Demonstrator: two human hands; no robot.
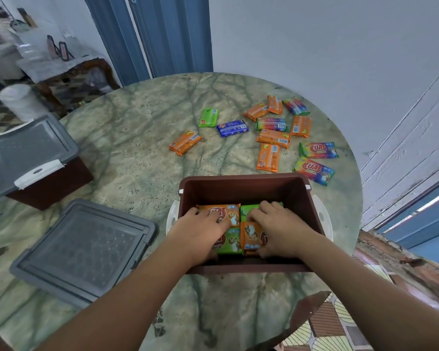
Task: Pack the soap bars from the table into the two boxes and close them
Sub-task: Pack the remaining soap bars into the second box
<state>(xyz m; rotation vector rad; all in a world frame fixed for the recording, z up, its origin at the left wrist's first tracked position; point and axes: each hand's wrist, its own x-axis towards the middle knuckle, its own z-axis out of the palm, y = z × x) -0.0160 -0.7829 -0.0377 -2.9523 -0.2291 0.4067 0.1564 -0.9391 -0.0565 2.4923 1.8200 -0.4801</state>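
An open brown box (243, 186) stands in front of me on the round marble table (137, 153). Several wrapped soap bars lie in its bottom, orange (235, 211) and green (232, 243). Both hands are down inside the box. My left hand (200, 229) presses flat on the left bars. My right hand (276, 226) rests on the right bars, fingers curled over a green one. Several more bars lie loose behind the box: orange (185, 143), green (208, 117), blue (232, 128) and rainbow-coloured (313, 171).
A loose grey lid (84, 252) lies on the table left of the open box. A second brown box with its grey lid on (28, 153) stands at the far left edge. A white wall runs close behind the table on the right.
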